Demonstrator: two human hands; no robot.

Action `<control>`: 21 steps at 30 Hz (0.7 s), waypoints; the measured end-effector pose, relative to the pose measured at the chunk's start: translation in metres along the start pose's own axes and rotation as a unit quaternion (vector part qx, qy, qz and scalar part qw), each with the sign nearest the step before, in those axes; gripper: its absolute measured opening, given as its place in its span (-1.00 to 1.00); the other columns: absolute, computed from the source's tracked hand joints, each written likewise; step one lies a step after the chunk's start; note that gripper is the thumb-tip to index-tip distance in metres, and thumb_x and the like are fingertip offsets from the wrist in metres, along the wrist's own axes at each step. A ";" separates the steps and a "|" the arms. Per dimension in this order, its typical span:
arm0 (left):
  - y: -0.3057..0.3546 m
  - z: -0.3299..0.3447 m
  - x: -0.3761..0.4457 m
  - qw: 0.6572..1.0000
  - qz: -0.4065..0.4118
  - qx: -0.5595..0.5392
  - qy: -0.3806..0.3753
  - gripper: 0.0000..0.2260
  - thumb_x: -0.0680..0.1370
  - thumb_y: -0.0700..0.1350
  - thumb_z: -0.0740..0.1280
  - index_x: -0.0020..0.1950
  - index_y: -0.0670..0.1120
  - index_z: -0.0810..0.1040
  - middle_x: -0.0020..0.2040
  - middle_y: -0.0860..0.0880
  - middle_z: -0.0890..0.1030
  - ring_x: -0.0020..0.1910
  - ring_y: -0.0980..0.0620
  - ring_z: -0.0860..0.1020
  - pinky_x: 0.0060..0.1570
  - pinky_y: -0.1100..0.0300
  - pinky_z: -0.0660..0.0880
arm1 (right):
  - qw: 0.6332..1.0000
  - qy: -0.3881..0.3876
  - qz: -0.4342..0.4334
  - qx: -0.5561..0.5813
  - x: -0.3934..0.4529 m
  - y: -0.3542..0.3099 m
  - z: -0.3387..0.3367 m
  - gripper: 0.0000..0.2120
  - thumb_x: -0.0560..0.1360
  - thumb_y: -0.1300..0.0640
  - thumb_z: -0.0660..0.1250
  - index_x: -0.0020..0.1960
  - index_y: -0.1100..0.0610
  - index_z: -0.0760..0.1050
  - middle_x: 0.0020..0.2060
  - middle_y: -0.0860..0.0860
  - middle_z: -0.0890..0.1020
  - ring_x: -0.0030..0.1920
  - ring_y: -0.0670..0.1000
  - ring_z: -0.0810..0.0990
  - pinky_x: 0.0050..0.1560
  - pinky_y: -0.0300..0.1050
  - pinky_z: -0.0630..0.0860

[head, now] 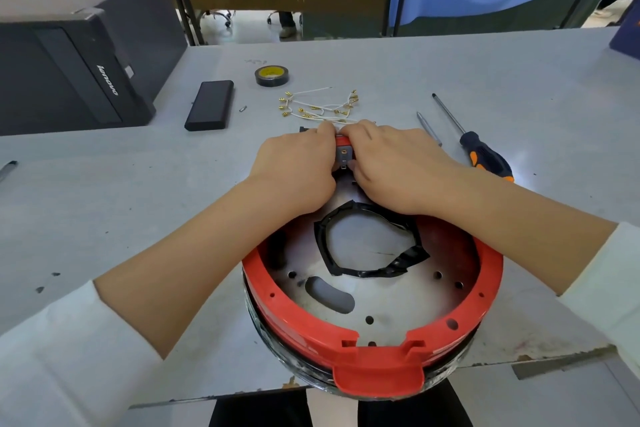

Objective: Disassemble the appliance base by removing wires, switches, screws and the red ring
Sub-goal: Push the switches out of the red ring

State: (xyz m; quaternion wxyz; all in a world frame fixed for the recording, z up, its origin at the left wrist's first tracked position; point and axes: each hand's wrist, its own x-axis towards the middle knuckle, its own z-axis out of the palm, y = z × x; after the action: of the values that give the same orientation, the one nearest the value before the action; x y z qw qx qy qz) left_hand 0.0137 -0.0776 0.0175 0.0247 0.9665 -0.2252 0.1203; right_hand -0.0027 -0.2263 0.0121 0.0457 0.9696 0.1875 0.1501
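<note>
Your left hand [294,166] and right hand [394,163] both pinch a small red switch [344,149] with curled fingers at the far edge of the round base [374,302], whose red ring [377,350] sits at the near tabletop [104,201] edge. White wires [318,106] lie just beyond.

Plastic, metal and tape on a worn table

The red plastic ring [372,334] looked smooth and semi-glossy; the round bare-metal base plate [391,298] was dull and smudged, its crumpled black tape [405,262] shiny.
</note>
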 end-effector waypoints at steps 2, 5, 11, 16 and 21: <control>0.002 0.001 0.000 1.000 0.000 0.018 -0.001 -0.82 0.49 -0.14 0.21 -0.03 -0.05 0.19 0.03 -0.09 0.56 -0.04 -0.19 0.54 -0.30 0.11 0.18 | 1.000 -0.001 -0.001 -0.016 0.000 -0.001 0.001 -0.67 0.56 0.07 0.16 0.29 0.14 0.28 0.16 0.07 0.47 0.05 0.15 0.52 -0.27 -0.07 0.18; 0.005 0.001 0.002 0.999 0.003 0.048 -0.004 -0.77 0.46 -0.15 0.22 -0.04 -0.06 0.15 0.04 -0.10 0.55 -0.03 -0.20 0.54 -0.37 0.13 0.13 | 0.999 -0.003 -0.003 -0.043 -0.001 -0.003 0.001 -0.66 0.56 0.06 0.17 0.28 0.16 0.28 0.12 0.07 0.46 0.00 0.13 0.52 -0.35 -0.08 0.09; 0.009 0.002 0.004 0.996 0.006 0.086 -0.008 -0.78 0.47 -0.14 0.22 0.04 -0.07 0.23 0.05 -0.08 0.54 -0.03 -0.17 0.55 -0.48 0.17 0.01 | 0.997 -0.009 -0.008 -0.078 -0.001 -0.006 0.001 -0.61 0.55 -0.02 0.19 0.27 0.18 0.26 0.11 0.08 0.44 -0.03 0.12 0.50 -0.39 -0.09 0.02; 0.009 0.001 0.003 0.996 0.010 0.090 -0.006 -0.77 0.47 -0.16 0.22 0.08 -0.10 0.27 0.04 -0.08 0.53 -0.05 -0.17 0.56 -0.48 0.17 0.03 | 0.998 -0.009 -0.007 -0.069 0.000 -0.005 0.001 -0.62 0.55 0.02 0.19 0.29 0.18 0.26 0.13 0.08 0.43 -0.02 0.11 0.49 -0.37 -0.10 0.08; 0.002 -0.001 -0.001 0.999 0.023 0.036 0.004 -0.84 0.50 -0.18 0.16 -0.04 -0.06 0.16 0.05 -0.10 0.53 -0.14 -0.17 0.51 -0.36 0.11 0.15 | 1.000 0.000 0.002 -0.012 0.000 -0.002 0.000 -0.64 0.55 0.08 0.18 0.31 0.14 0.27 0.16 0.07 0.46 0.08 0.13 0.51 -0.24 -0.07 0.20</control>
State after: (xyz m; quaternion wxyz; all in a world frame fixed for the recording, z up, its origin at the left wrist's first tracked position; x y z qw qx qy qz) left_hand 0.0116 -0.0790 0.0178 -0.0120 0.9609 -0.2431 0.1322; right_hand -0.0031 -0.2246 0.0120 0.0568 0.9695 0.1836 0.1522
